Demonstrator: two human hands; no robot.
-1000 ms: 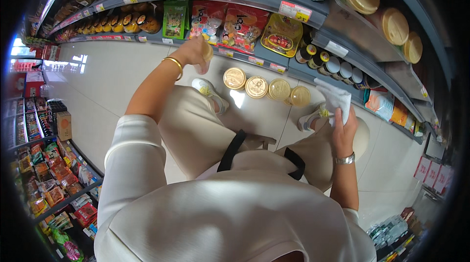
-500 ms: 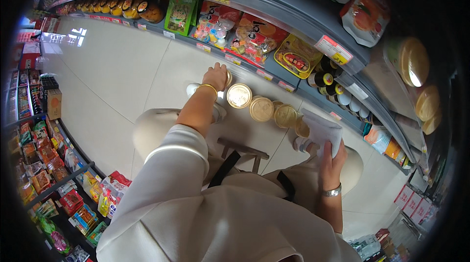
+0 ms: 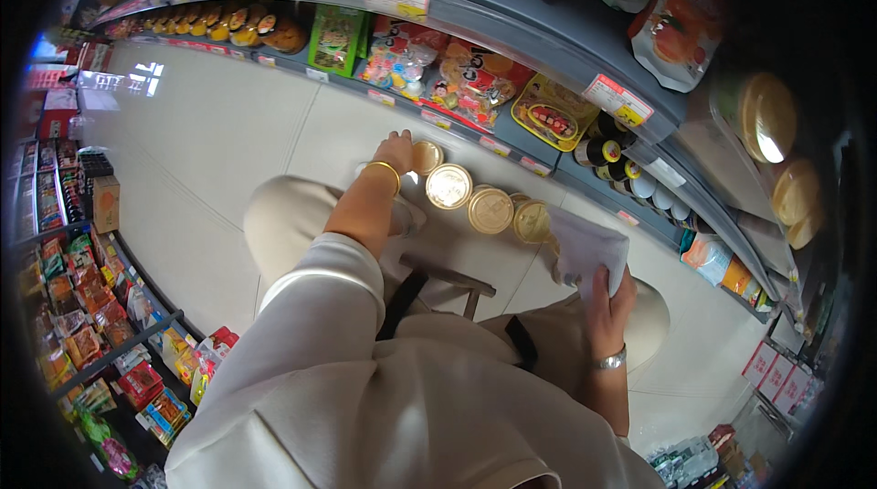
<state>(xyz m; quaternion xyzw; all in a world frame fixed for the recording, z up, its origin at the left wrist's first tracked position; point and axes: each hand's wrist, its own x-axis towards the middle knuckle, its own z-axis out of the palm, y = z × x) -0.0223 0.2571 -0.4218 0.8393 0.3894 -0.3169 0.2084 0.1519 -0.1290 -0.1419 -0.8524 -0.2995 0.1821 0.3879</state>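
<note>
My left hand (image 3: 394, 153) is at the left end of a row of gold-lidded containers. Its fingers curl against the side of the leftmost gold-lidded jar (image 3: 427, 157), whose body is mostly hidden below its lid. To the right of it sit another round gold lid (image 3: 449, 186), a stacked-looking one (image 3: 491, 210) and a further one (image 3: 531, 221). My right hand (image 3: 610, 306) grips a folded whitish cloth (image 3: 589, 247) over the row's right end, partly covering the last lid there.
A low wooden stool (image 3: 448, 274) stands between my knees. Ahead runs a grey shelf (image 3: 347, 82) with snack bags, a yellow tray pack (image 3: 554, 111) and dark jars (image 3: 596, 151). Its upper tier (image 3: 521, 41) juts out above. Packaged snacks (image 3: 87, 315) fill a rack at the left.
My left hand has shifted slightly left, showing more of the leftmost lid. My right hand and the cloth have moved a little left and nearer to me. The view has shifted slightly.
</note>
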